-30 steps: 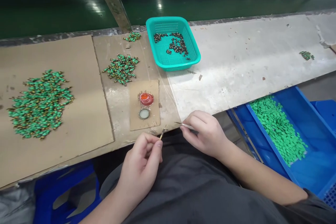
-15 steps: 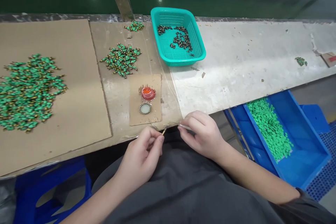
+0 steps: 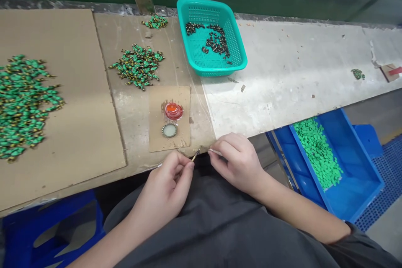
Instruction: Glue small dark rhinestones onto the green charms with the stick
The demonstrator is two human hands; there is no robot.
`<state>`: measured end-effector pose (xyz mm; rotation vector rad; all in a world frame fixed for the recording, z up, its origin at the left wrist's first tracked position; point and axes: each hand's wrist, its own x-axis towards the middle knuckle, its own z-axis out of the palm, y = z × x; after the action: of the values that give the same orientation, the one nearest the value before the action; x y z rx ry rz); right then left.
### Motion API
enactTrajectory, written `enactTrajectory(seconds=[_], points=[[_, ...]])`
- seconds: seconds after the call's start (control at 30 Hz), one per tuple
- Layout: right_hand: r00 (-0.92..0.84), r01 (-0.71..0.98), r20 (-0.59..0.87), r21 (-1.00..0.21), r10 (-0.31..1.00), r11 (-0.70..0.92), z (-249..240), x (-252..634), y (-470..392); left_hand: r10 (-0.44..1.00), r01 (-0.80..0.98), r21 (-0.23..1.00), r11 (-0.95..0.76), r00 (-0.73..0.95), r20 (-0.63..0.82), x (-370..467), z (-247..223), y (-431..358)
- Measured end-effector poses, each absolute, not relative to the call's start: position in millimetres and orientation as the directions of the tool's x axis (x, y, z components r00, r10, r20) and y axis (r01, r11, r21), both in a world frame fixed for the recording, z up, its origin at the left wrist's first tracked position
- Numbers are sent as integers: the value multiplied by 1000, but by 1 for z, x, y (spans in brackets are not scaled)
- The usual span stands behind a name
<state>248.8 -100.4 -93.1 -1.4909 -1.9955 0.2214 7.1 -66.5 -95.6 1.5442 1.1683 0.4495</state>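
Thumb and fingers of my left hand [image 3: 171, 184] pinch a thin yellowish stick [image 3: 194, 155] with a dark end, pointing up and to the right. My right hand [image 3: 237, 161] is closed on a thin white-handled tool [image 3: 215, 151]. Its fine tip points left and meets or nearly meets the dark end of the stick; I cannot tell if they touch. Both hands are at the front edge of the table, above my dark clothing. Just beyond them a cardboard piece [image 3: 153, 142] carries a red paint blob [image 3: 173, 111] and a small round cap [image 3: 170, 130] with pale contents.
A green basket [image 3: 216, 70] holds small dark pieces. Green-and-yellow pieces lie in a large heap [image 3: 21, 104] on cardboard [image 3: 84, 134], with smaller piles [image 3: 138, 66] nearby. Lower right, a blue bin [image 3: 358, 176] holds green pieces [image 3: 317, 150]. A blue stool [image 3: 28, 226] stands lower left.
The view has shifted slightly, so the table items sit a little further left and higher. Both hands keep their grips, tips still close together.
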Motion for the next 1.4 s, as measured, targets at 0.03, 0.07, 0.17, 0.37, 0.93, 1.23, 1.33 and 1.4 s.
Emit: enactTrajectory(seconds=[0.03, 0.07, 0.17, 0.37, 0.93, 1.23, 1.33, 1.4], points=[[-144, 803, 384, -493, 912, 335, -94, 248, -100, 850, 432, 899, 80, 441, -287, 7, -95, -66], [-133, 802, 387, -499, 913, 328, -94, 248, -100, 851, 428, 900, 81, 440, -286, 8, -94, -66], [-146, 796, 388, -500, 910, 341, -94, 247, -100, 854, 420, 903, 86, 435, -284, 8, -94, -66], [-112, 800, 377, -515, 920, 308, -93, 246, -101, 855, 413, 907, 81, 438, -276, 7, -96, -67], [-106, 815, 365, -501, 925, 291, -91, 241, -102, 865, 408, 912, 32, 445, -230, 7, -100, -67], [-86, 826, 346, -500, 934, 262, -88, 237, -101, 865, 414, 910, 34, 444, -234, 6, -98, -67], [-86, 832, 332, -495, 939, 251, -88, 236, -101, 862, 418, 908, 39, 446, -243, 5, -98, -67], [-63, 837, 330, -497, 942, 230, -88, 236, -101, 861, 418, 907, 43, 445, -247, 6, -98, -67]])
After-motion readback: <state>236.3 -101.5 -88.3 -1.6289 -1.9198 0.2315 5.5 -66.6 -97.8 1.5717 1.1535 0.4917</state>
